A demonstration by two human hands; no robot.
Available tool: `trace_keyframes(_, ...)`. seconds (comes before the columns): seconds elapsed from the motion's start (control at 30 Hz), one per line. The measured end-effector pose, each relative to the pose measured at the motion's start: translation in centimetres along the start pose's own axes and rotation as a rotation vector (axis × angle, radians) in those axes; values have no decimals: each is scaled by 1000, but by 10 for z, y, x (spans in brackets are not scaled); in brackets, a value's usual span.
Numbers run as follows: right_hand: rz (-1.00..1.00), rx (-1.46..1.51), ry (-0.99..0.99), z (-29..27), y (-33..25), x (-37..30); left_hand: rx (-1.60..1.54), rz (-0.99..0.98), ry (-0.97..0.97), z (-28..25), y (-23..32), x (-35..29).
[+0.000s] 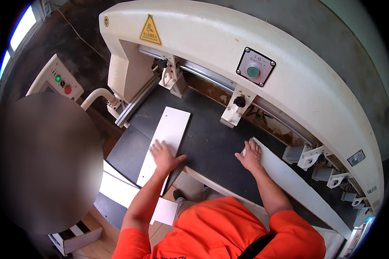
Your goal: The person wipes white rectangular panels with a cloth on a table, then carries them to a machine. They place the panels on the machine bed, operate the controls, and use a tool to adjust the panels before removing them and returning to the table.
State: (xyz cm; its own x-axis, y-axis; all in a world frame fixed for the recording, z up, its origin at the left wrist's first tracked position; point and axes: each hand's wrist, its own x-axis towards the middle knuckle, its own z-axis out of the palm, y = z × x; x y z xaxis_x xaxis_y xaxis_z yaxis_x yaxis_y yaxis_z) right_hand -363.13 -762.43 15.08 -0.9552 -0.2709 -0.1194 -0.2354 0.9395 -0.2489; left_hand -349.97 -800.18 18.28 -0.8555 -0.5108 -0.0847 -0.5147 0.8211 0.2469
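My left hand (162, 157) lies with fingers spread on a short white board (172, 125), its thumb out past the board's right edge. This board rests at a slant on the dark machine table (207, 149) and has small holes near its ends. My right hand (251, 156) rests on the near-left end of a long white board (289, 177), fingers on top and thumb stretched away to the left. The long board runs off toward the lower right. Neither hand is wrapped round its board.
A cream machine beam (229, 26) arches over the table's far side, with a green button (253, 71) on it. Clamp brackets with black knobs (239, 102) hang below. A control panel (61, 82) stands left, beside a blurred person (48, 164). More white boards (117, 185) lie lower left.
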Motion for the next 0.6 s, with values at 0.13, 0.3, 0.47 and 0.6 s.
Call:
trace_keyframes(0.13, 5, -131, 43, 8, 17, -25, -13, -201, -223, -9, -26, -4)
trace_keyframes(0.3, 72, 50, 89, 20, 8, -31, 41, 229, -161, 3, -18, 32)
trace_keyframes(0.47, -192, 23, 123, 10, -38, -29, 214, 737, -364, 7, 31, 105)
trace_keyframes(0.6, -470, 10, 121, 19, -92, 3, 217, 868, -216, 36, 64, 136)
